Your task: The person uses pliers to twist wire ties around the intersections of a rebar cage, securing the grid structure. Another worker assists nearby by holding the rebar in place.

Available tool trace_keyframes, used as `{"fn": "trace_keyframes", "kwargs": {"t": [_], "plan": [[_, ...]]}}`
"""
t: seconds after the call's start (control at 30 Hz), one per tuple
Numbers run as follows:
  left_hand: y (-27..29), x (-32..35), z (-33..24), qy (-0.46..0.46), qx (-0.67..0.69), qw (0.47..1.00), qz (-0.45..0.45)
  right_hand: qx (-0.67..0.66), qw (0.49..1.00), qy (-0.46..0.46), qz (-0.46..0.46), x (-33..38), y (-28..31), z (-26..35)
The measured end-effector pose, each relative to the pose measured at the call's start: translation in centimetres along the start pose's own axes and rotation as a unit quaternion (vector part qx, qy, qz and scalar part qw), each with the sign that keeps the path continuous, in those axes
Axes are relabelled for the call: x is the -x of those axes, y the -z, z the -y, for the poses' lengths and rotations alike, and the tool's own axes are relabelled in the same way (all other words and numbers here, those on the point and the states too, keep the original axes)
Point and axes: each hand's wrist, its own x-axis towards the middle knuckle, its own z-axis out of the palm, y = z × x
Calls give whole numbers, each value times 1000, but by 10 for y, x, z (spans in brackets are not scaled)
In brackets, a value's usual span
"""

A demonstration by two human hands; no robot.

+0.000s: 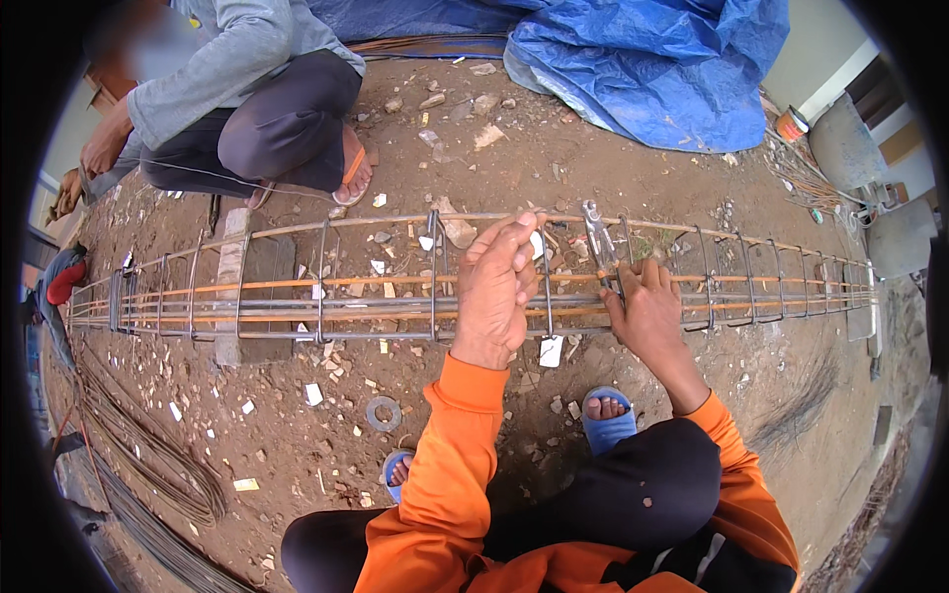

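Squatting on the dirt ground (pixel 297 435) in blue sandals, leaning over a long steel bar cage (pixel 326 301) lying flat in front. Left hand (pixel 497 287) resting on top of the cage, fingers (pixel 514 237) bent and curled around one of the thin hoops (pixel 547 287) and the top bar, holding it steady. Right hand (pixel 647 311) gripping the handles of metal pincers (pixel 600 242), fingers closed tight around them, with the pincer head pointing up and away at the far top bar, just beside the left fingertips. Looking like tying a hoop to the long bars right here in the middle of the cage. Many hoops already standing in place along the cage, to the left and to the right, packed closer near both ends. Hard to see which joints are already tied with wire, too small to tell. Coils of thin wire (pixel 148 465) lying on the ground to the left, so more tying stuff is waiting. Another person (pixel 257 99) squatting on the far side of the cage, near a blue tarp (pixel 662 69).
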Motion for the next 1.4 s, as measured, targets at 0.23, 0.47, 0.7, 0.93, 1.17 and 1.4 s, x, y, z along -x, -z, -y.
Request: {"fn": "trace_keyframes", "kwargs": {"t": [0.23, 0.47, 0.7, 0.93, 1.17, 1.4], "plan": [[-22, 16, 32, 22, 84, 995, 46, -630, 748, -209, -24, -56, 77, 83], [-9, 27, 16, -5, 80, 988, 130, -404, 901, -153, 32, -75, 110, 83], [27, 13, -19, -42, 218, 975, 10, -402, 869, -219, 187, -50, 119, 157], [104, -9, -35, 10, -345, 934, -94, -286, 947, -28, 141, -23, 73, 128], [139, -40, -42, -274, -662, 689, -107, -245, 957, 6, 152, -9, 27, 109], [115, -43, -27, -59, -783, 614, -75, -273, 935, 25, 227, -11, 46, 89]]}}
